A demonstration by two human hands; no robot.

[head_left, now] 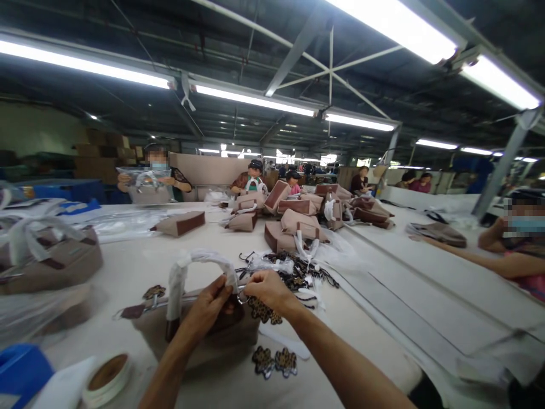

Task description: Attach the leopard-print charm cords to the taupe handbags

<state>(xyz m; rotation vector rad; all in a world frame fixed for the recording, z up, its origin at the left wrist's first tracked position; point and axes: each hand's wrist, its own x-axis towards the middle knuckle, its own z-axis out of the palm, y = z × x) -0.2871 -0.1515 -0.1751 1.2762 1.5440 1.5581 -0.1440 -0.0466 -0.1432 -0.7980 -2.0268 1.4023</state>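
A taupe handbag with brown trim stands on the table before me, its arched handle wrapped in white. My left hand is closed on the bag at the right foot of the handle; its fingertips are partly hidden. Just to the right, my right hand pinches a silver ring at the bag's top edge. Leopard-print flower charms hang below that hand. Two more flower charms lie on the table nearer me. Another flower charm sits at the bag's left end.
Behind my hands lies a tangled heap of charms and dark cords. Several handbags are piled farther back. At left are another handbag, a round tub and a blue object. Co-workers sit around the table.
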